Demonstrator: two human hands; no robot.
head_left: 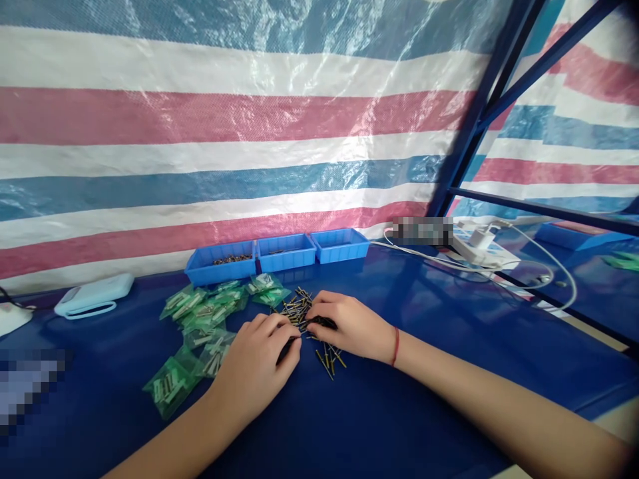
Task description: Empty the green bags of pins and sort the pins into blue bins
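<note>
Two bare hands work close together over a blue tabletop (399, 426), seen from the wearer's head. Between and just beyond them lies a small heap of slim metal pins (294, 306), brass and dark in colour; several more lie loose, just below the right hand's fingers.

The left hand (262, 349) is palm down, fingers curled, its thumb tucked in near the index finger at the near edge of the heap. Shadow fills the gap, so whether it grips anything cannot be told. The right hand (349, 322), with a thin red cord (396, 346) at its wrist, is half curled over the heap's right side, thumb and fingers partly apart at the pins; whether it grips any cannot be told.

Left of the heap, green bags (204, 309) holding pale metal pieces spread over the surface, some overlapping, partly behind the left hand. Behind stand three blue bins in a row: the left bin (222, 271) holds small brownish bits, the middle bin (287, 259) a few dark pieces, and the right bin (342, 253) completes the row.

Far left sits a pale blue case (97, 295) with a loop; at right, white cables (562, 273). A striped sheet (224, 116) hangs behind.
</note>
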